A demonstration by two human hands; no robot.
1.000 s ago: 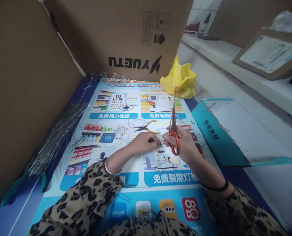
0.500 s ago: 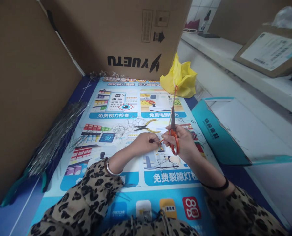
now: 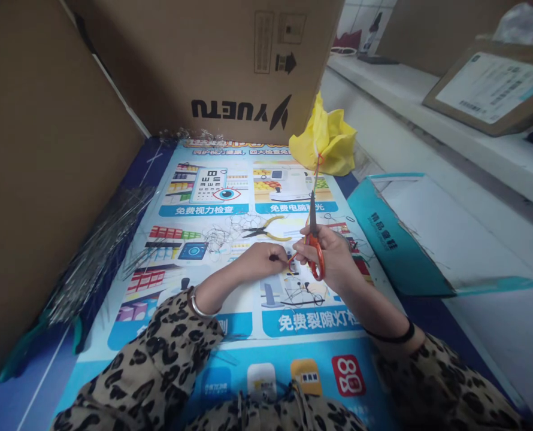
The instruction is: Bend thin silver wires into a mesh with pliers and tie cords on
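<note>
My right hand (image 3: pixel 327 254) is closed around orange-handled scissors (image 3: pixel 315 254), their dark blades pointing away from me. A thin orange cord (image 3: pixel 292 259) runs between my two hands and on past the blades toward a yellow cloth bundle (image 3: pixel 324 140). Pinched fingers of my left hand (image 3: pixel 264 261) hold the cord's near end; the fingertips are partly hidden. Just beyond the left hand lie yellow-handled pliers (image 3: pixel 266 230), jaws to the left. Tangled thin wire loops (image 3: pixel 224 233) spread beside the pliers.
A bundle of straight metal wires (image 3: pixel 96 257) lies at left, by teal-handled pliers (image 3: pixel 76 335). An open teal box (image 3: pixel 385 239) stands at right. Large cardboard boxes (image 3: pixel 230 60) wall off the back and left. A printed poster (image 3: pixel 235 353) covers the table; a ledge (image 3: pixel 396 84) runs along the right.
The view has shifted slightly. Both hands keep nearly the same pose, with the scissors and cord still held between them.
</note>
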